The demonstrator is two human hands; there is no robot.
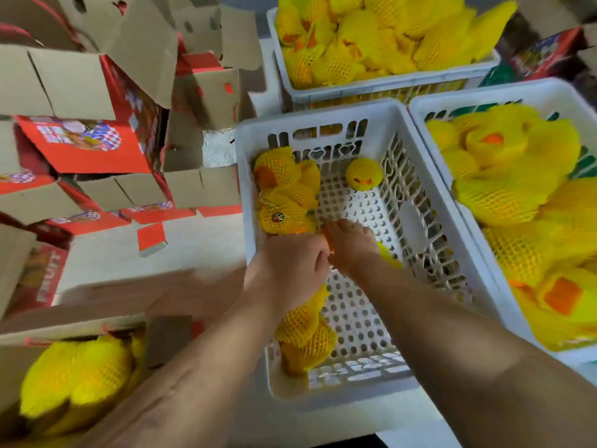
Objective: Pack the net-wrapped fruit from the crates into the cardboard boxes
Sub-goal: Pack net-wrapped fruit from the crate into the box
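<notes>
Open perforated floor in the middle and right of the near white crate (478, 305), free for reaching down. Netted fruit (284, 195) crowding its left wall, one lone fruit (364, 173) by the far wall. Far crate (387, 84) and right crate (549, 92) heaped to the rim. Stacked cardboard boxes (80, 143) blocking the left.

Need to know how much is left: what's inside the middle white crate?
The middle white plastic crate holds a few yellow net-wrapped fruits along its left side and one at the back. Both hands cover whatever lies beneath them.
</notes>
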